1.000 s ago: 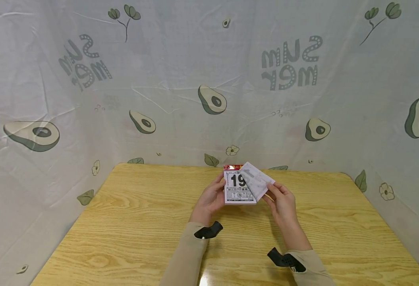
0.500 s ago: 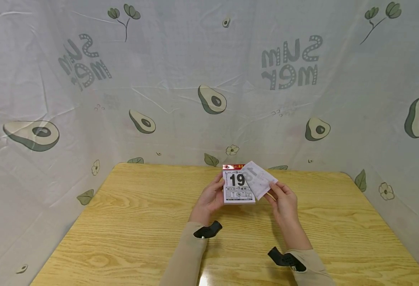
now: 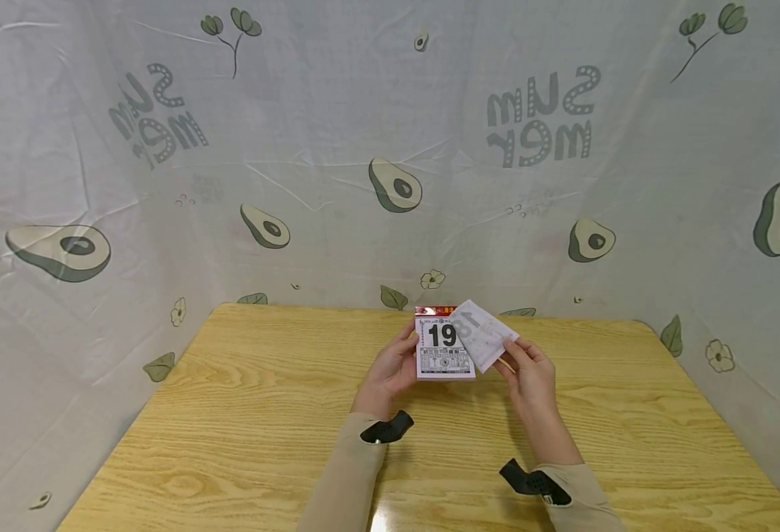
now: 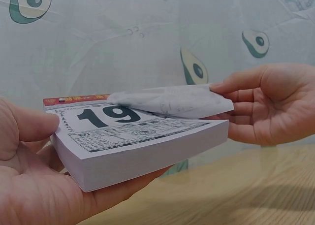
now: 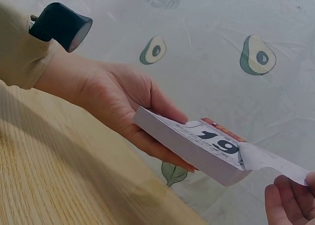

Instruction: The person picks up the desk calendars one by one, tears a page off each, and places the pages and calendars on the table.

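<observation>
The left hand [image 3: 392, 367] cradles a thick tear-off calendar pad [image 3: 444, 349] from below, thumb on its left edge, holding it above the wooden table [image 3: 243, 414], while the right hand [image 3: 529, 373] pinches the free corner of the top sheet [image 3: 481, 337], peeled up and swung to the right but apparently still joined at the red binding strip [image 3: 436, 311]. The tearing step looks half done; finishing it would call for a steady pull along the binding while the left hand braces the pad. The exposed page reads a bold "19", the lifted sheet shows "18" through its back, and the avocado-printed backdrop [image 3: 543, 118] carries "SUMMER" mirrored.
</observation>
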Demonstrator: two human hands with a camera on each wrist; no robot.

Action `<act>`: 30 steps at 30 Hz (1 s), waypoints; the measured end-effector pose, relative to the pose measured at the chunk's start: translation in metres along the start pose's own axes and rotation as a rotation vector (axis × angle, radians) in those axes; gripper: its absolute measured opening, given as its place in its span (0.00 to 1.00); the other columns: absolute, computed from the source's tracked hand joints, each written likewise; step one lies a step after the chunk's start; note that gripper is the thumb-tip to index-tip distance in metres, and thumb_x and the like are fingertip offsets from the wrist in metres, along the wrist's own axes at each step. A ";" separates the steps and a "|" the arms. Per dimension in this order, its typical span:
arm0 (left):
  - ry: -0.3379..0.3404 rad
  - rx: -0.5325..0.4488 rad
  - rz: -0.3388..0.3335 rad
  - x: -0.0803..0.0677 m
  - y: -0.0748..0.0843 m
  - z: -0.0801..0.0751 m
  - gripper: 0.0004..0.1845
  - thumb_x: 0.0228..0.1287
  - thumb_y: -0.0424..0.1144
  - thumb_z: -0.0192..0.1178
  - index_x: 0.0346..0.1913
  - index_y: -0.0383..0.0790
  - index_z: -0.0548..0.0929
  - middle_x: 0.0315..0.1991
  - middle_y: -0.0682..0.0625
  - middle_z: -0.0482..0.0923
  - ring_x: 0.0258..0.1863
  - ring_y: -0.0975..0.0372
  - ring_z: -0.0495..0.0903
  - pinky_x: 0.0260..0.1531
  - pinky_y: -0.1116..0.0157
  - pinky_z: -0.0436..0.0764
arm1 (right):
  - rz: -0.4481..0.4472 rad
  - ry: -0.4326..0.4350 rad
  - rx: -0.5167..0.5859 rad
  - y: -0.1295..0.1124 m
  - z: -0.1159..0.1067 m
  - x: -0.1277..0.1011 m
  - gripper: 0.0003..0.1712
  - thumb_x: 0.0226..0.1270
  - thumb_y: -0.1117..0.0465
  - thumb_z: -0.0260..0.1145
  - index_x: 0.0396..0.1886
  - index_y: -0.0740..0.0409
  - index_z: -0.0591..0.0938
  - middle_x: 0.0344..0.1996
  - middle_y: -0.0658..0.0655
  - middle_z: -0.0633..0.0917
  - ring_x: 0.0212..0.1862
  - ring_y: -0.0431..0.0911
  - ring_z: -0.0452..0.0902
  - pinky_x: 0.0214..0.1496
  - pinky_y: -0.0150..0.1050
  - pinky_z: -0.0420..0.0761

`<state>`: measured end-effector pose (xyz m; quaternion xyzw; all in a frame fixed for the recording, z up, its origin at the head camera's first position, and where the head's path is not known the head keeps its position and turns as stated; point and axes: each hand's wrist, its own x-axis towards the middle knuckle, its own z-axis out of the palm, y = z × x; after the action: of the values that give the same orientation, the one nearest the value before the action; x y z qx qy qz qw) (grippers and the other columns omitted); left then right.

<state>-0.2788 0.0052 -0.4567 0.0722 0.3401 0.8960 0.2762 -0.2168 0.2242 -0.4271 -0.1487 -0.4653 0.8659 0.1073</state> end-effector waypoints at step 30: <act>-0.049 0.054 -0.028 -0.002 0.007 -0.003 0.29 0.79 0.34 0.33 0.78 0.55 0.46 0.74 0.44 0.56 0.59 0.60 0.72 0.56 0.60 0.74 | -0.007 0.045 0.055 -0.008 -0.003 0.001 0.05 0.69 0.68 0.60 0.32 0.58 0.79 0.36 0.51 0.82 0.36 0.40 0.82 0.40 0.33 0.85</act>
<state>-0.2811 -0.0023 -0.4544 0.0967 0.3584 0.8805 0.2947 -0.2165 0.2311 -0.4226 -0.1637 -0.4394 0.8744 0.1249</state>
